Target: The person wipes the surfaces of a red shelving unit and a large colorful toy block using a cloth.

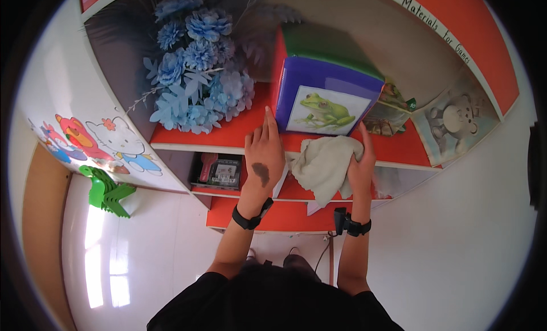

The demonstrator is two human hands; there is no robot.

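Observation:
A large box (279, 108) with a blue front, a green top and a red side stands on the red shelf, a frog picture (325, 111) on its front. My left hand (265, 154) reaches to the box's lower left edge, fingers stretched out and nothing in them. At the lower right corner my right hand (363, 163) has its fingers up by the box. A pale grey-green cloth (322, 165) is held in that hand and hangs over the shelf's front edge. Whether either hand presses on the box is hard to tell.
Blue artificial flowers (199, 74) stand left of the box. To its right are a smaller picture box (384, 117) and a bear picture (453, 120). A dark case (217, 171) sits on the lower shelf. Green stacked plastic pieces (105, 191) are on the floor at left.

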